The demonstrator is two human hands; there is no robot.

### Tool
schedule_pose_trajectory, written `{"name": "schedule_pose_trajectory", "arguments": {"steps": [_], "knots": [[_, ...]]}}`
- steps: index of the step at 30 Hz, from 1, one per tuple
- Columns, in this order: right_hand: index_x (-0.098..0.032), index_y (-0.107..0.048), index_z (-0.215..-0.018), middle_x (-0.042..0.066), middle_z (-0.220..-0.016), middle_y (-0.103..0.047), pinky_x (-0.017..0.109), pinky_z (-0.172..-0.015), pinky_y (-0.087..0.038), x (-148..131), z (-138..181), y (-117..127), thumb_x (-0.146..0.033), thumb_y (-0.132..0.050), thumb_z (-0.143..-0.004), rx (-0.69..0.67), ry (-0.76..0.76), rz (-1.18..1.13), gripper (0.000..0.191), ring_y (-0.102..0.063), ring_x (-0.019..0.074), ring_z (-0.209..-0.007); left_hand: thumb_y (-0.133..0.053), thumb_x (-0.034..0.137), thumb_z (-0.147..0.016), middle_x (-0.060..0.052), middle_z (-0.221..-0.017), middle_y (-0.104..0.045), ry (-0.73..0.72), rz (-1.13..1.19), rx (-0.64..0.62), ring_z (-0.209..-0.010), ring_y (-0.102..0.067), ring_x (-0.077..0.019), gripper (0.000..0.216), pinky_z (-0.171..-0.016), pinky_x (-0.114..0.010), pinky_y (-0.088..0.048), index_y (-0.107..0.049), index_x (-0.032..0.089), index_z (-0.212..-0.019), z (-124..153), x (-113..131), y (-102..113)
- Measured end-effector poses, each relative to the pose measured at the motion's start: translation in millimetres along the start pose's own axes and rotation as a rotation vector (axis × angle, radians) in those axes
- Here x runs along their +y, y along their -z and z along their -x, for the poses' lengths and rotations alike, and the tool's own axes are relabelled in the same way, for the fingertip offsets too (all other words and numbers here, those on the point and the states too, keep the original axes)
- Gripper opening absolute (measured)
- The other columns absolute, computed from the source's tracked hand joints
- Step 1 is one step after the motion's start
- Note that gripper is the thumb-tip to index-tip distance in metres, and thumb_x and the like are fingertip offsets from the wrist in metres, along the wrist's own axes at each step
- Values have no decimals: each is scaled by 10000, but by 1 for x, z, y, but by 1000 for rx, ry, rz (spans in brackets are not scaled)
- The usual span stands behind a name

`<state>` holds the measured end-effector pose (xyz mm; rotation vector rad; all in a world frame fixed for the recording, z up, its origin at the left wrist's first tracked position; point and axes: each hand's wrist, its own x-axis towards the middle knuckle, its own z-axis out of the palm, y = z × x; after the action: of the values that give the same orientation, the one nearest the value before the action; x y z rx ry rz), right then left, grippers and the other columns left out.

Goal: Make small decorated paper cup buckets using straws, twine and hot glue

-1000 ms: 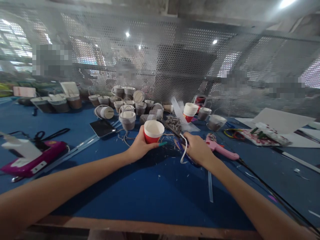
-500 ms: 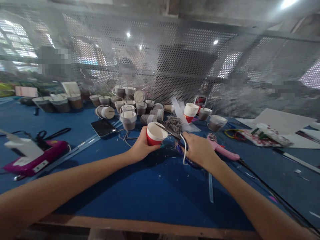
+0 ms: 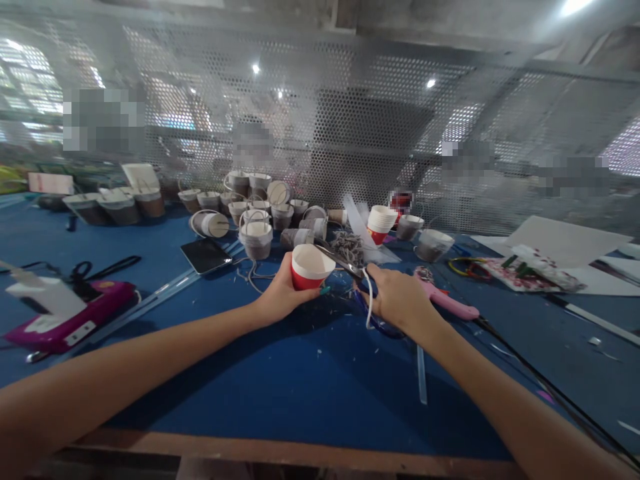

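Observation:
Near the middle of the table, my left hand (image 3: 281, 291) is wrapped round a red and white paper cup (image 3: 306, 283), its white mouth tilted a little toward me. My right hand (image 3: 400, 300) grips a pair of scissors (image 3: 345, 263) with white and blue parts at the handles. The blades point left and reach the right side of the cup's rim; whether they touch it I cannot tell. Just behind the scissors lies a heap of grey scraps (image 3: 347, 248). A stack of paper cups (image 3: 381, 223) stands beyond it.
Several grey wrapped cups with handles (image 3: 257, 240) crowd the back. To the left are a black phone (image 3: 206, 256) and a purple power strip (image 3: 75, 327). Right of my right hand lie a pink glue gun (image 3: 447, 301) with its black cord and a patterned bag (image 3: 535, 273).
The cup has tilted slightly, and more of its red side shows. The scissor blades have drawn back a little from over the cup's mouth toward its right rim. Both hands keep their grip.

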<state>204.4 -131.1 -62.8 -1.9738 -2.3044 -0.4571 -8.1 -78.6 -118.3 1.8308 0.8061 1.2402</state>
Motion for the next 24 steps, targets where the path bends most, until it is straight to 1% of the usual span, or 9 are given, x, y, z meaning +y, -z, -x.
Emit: {"name": "schedule_pose_trajectory", "arguments": {"steps": [4,6,10,14,16,20,24], "knots": [[-158,-557,-966,122,-825,-683,291,-509,-290,3,-1,2,-456,-363,-874,-41,21,46,368,-638,254,-710,-714,297,-658,-87,-1150,-520,3,27,-26,-1074,-520,-210,644,-964,-377,-420,-353,191,-1180,1,-1,0],[-158,-557,-990,122,-849,-682,295,-526,-305,4,-2,3,-456,-360,-873,-56,26,25,376,-638,263,-740,-715,292,-656,-89,-1151,-516,15,39,-40,-1075,-518,-212,645,-959,-380,-425,-349,190,-1177,1,1,0],[-160,-548,-1019,120,-908,-665,299,-577,-344,7,-3,5,-457,-355,-870,-32,15,-24,384,-625,255,-796,-721,279,-644,-90,-1137,-510,39,35,-47,-1071,-514,-215,619,-956,-384,-425,-351,182,-1131,2,4,1],[-163,-539,-1071,129,-958,-643,305,-587,-352,10,-3,6,-454,-390,-850,-35,15,56,394,-612,272,-837,-727,301,-641,-93,-1145,-512,63,39,-71,-1085,-513,-223,630,-942,-376,-439,-349,186,-1131,1,4,1],[-170,-537,-1088,125,-951,-646,307,-576,-350,11,-3,6,-468,-374,-855,-49,32,73,412,-616,280,-825,-734,315,-637,-92,-1158,-519,61,51,-88,-1103,-510,-229,633,-945,-378,-442,-356,194,-1131,1,3,1],[-195,-544,-1102,115,-869,-666,306,-541,-335,12,-3,8,-519,-345,-858,-72,29,109,452,-627,284,-731,-743,302,-629,-96,-1181,-525,51,80,-101,-1112,-516,-232,625,-963,-389,-439,-375,198,-1124,1,2,2],[-212,-567,-1076,114,-820,-674,297,-528,-318,12,-2,13,-520,-352,-856,-95,16,125,435,-624,270,-680,-748,281,-616,-100,-1174,-533,54,90,-113,-1112,-522,-241,645,-965,-401,-438,-388,193,-1145,2,3,4]]}}
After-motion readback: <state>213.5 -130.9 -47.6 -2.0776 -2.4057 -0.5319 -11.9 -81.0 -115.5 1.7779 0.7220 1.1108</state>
